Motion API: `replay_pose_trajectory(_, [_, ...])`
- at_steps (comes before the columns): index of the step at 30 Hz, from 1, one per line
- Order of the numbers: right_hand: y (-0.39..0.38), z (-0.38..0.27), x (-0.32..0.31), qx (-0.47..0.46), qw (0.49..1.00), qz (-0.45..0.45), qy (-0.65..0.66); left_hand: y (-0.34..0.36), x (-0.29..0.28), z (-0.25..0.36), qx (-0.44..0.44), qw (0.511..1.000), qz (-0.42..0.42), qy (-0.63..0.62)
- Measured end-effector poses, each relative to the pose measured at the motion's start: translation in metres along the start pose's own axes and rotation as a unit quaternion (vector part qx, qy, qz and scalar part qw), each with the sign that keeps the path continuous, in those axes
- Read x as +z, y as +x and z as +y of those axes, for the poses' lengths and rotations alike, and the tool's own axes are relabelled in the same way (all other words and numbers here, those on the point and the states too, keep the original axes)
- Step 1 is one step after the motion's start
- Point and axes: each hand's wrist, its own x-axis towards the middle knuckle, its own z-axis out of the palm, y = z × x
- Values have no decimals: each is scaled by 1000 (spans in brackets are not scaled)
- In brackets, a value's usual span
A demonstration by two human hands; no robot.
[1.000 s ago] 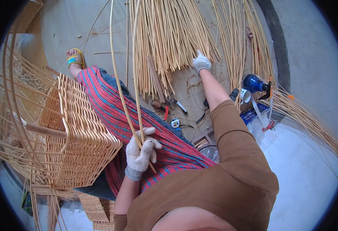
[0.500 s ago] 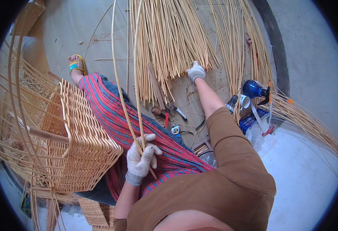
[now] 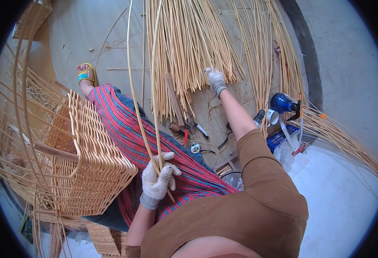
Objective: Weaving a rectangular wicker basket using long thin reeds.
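Note:
My left hand (image 3: 156,177), in a white knit glove, is closed round two long peeled willow rods (image 3: 133,81). They rise from my lap, spread slightly apart and reach the top edge. My gloved right hand (image 3: 216,80) is stretched out to a large fan of similar rods (image 3: 193,47) on the floor. Its fingers are curled against the cut ends; which rod they grip, if any, is hidden. A half-woven wicker basket (image 3: 100,161) rests on its side at my left, a wooden bar (image 3: 55,151) across it and unwoven stakes sticking out.
Pruning shears (image 3: 193,127), a tape measure (image 3: 195,148) and a flat wooden stick (image 3: 174,99) lie beyond my lap. To the right stand a blue spray bottle (image 3: 282,103), a white cup (image 3: 273,117) and more rods (image 3: 339,137). My sandalled foot (image 3: 86,75) is at the far left.
My right hand has shifted slightly left along the rod ends, its fingers now pointing further left. The left hand keeps the two rods almost where they were.

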Motion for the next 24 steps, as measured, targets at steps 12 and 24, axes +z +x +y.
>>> replay_pose_trajectory(12, [-38, -96, 43, 277, 894, -316, 153, -18, -15, -3, -12, 996, 87, 19])
replay_pose_trajectory(24, [-9, -7, 12, 333, 849, -223, 345, -16, -13, -2, -11, 996, 86, 27])
